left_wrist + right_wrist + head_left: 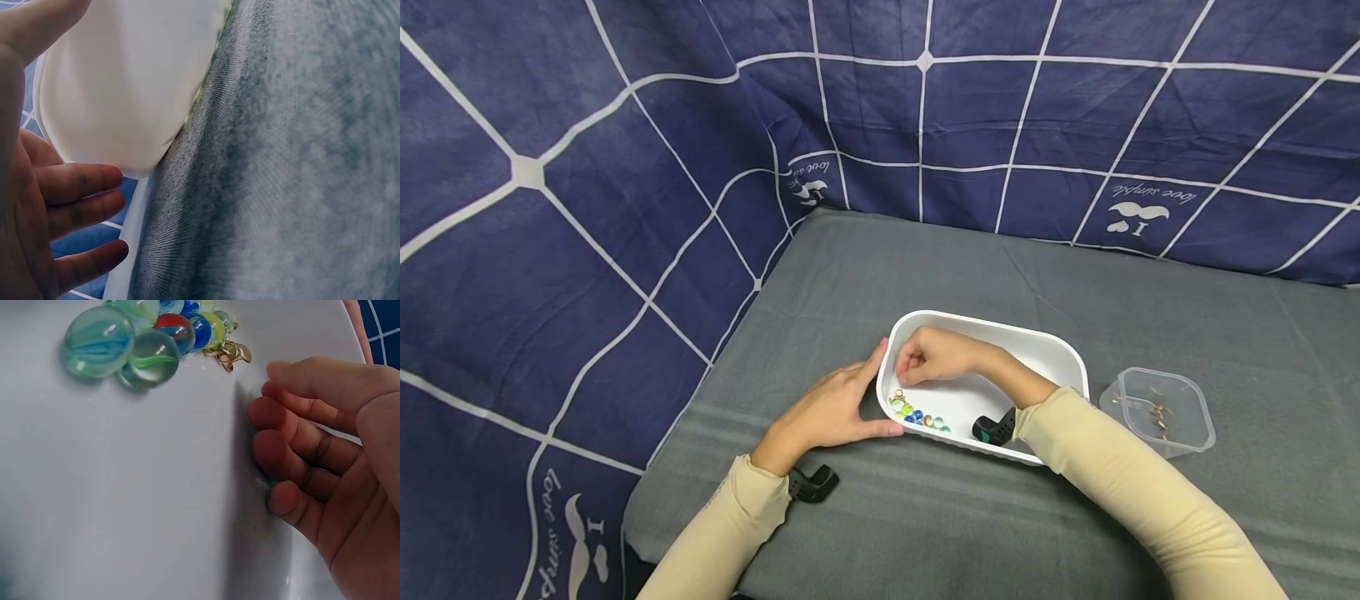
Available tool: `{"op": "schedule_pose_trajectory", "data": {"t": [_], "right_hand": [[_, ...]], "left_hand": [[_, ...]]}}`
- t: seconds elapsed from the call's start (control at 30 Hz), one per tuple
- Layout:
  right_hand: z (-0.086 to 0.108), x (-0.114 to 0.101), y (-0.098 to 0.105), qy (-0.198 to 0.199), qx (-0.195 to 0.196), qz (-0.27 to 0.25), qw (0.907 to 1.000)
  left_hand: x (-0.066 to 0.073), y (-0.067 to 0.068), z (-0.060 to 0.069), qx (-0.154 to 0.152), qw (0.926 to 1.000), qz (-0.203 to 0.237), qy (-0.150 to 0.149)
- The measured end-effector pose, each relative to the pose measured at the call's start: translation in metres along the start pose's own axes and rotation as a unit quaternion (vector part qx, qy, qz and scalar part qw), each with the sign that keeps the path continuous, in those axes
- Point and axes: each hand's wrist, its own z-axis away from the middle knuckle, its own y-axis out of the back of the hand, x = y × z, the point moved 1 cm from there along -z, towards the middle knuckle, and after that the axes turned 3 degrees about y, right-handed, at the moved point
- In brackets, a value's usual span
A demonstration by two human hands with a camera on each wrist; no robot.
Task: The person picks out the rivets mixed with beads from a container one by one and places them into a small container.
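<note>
A white tray point(973, 319) holds glass marbles point(918, 415) and small gold-coloured pieces point(898, 394) in its near left corner. My left hand point(838, 408) rests against the tray's left end, thumb and fingers spread; the left wrist view shows its fingers point(81, 181) beside the white wall. Inside the tray, my right hand point(936, 357) is curled near the left wall, beyond the marbles. In the right wrist view its bent fingertips point(270, 447) face the tray floor, with a faint greenish glint beside the little finger; what it is cannot be told.
Right of the tray stands a clear plastic box point(1167, 408) with small gold-coloured pieces in it. Grey cloth point(880, 258) covers the surface beneath. A blue cloth with white lines point(970, 108) hangs at the back and left.
</note>
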Motion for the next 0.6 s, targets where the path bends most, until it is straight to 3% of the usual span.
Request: {"op": "schedule_pose_trajectory", "data": {"t": [0.6], "right_hand": [[-0.0043,-0.0004,-0.0070,0.002,-0.009,0.035,0.9993]], "left_hand": [[-0.0009,-0.0008,-0.0003,-0.004,1.0000,0.000,0.002]]}}
